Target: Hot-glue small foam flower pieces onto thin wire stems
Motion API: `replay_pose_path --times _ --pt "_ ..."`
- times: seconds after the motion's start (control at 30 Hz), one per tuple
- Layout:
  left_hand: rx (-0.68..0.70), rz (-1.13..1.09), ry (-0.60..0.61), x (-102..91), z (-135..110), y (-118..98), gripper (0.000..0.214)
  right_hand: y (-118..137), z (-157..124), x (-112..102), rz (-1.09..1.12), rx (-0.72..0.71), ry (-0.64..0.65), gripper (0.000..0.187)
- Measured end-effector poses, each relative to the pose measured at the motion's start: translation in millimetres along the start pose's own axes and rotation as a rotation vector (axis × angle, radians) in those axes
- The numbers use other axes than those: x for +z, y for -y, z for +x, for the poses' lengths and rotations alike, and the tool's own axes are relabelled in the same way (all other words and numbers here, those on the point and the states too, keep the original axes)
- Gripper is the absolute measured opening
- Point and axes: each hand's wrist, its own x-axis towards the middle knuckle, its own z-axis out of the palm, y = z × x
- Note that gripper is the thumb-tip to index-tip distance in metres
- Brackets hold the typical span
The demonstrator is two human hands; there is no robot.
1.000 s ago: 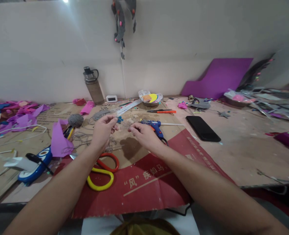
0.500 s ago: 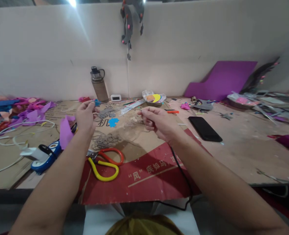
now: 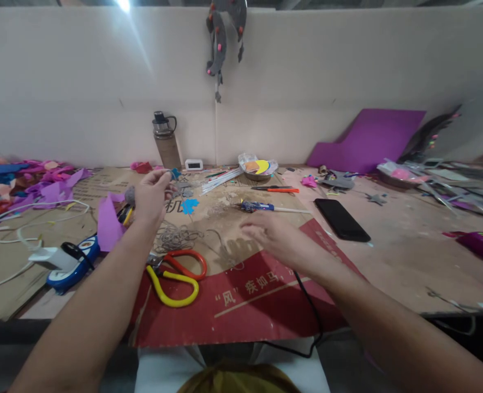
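Observation:
My left hand [image 3: 151,195] is raised over the cardboard sheet [image 3: 241,305] with its fingers pinched on a small blue felt piece [image 3: 175,174] on a thin wire. My right hand [image 3: 272,237] hovers low over the cardboard, fingers stretched out and holding nothing. Between the hands lie a tangle of grey wire [image 3: 176,236] and a blue felt cutout [image 3: 189,206]. A blue glue gun [image 3: 254,207] lies just beyond my right hand. Red and yellow scissors [image 3: 176,275] rest below my left wrist.
A black phone [image 3: 341,219] lies right of the cardboard. At the back stand a water bottle [image 3: 165,140], a small clock [image 3: 194,164] and a bowl of felt scraps [image 3: 258,166]. Purple and pink felt scraps [image 3: 40,188] and a white cable [image 3: 32,218] cover the left side.
My right hand dropped from a raised pinch to a flat, open pose low over the cardboard. My left hand stayed raised, still pinching the blue piece.

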Motion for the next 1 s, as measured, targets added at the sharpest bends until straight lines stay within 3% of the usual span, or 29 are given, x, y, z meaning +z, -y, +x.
replay_pose_path --times 0.1,0.17,0.23,0.37,0.5,0.63,0.7,0.83,1.0 --pt "0.020 0.069 0.085 6.8 -10.3 4.3 0.012 -28.4 5.6 -7.5 -0.375 0.139 -0.138 0.027" --pt "0.034 0.141 0.123 10.9 -17.2 6.7 0.013 -47.1 10.1 -6.4 -0.551 0.309 -0.098 0.028" --pt "0.053 0.204 0.169 14.0 -23.0 8.8 0.015 -62.9 14.7 -1.3 -0.624 0.369 -0.045 0.030" --pt "0.029 0.232 0.244 16.8 -29.5 13.0 0.017 -79.5 24.7 4.1 -0.422 0.529 0.014 0.006" --pt "-0.019 0.215 0.259 16.9 -29.8 18.4 0.019 -78.9 29.1 1.2 0.082 0.713 -0.052 0.003" --pt "-0.058 0.179 0.257 17.2 -29.2 22.1 0.019 -62.0 30.7 4.0 0.440 0.535 -0.318 0.023" --pt "-0.066 0.166 0.243 17.4 -29.3 22.6 0.018 -47.1 33.5 5.5 0.546 0.427 -0.365 0.030" --pt "-0.047 0.187 0.219 16.5 -29.8 22.0 0.018 -18.0 37.5 9.6 0.751 0.254 -0.206 0.035" --pt "-0.019 0.255 0.204 16.7 -33.4 21.1 0.020 -9.4 29.1 24.4 0.663 0.078 -0.156 0.029"
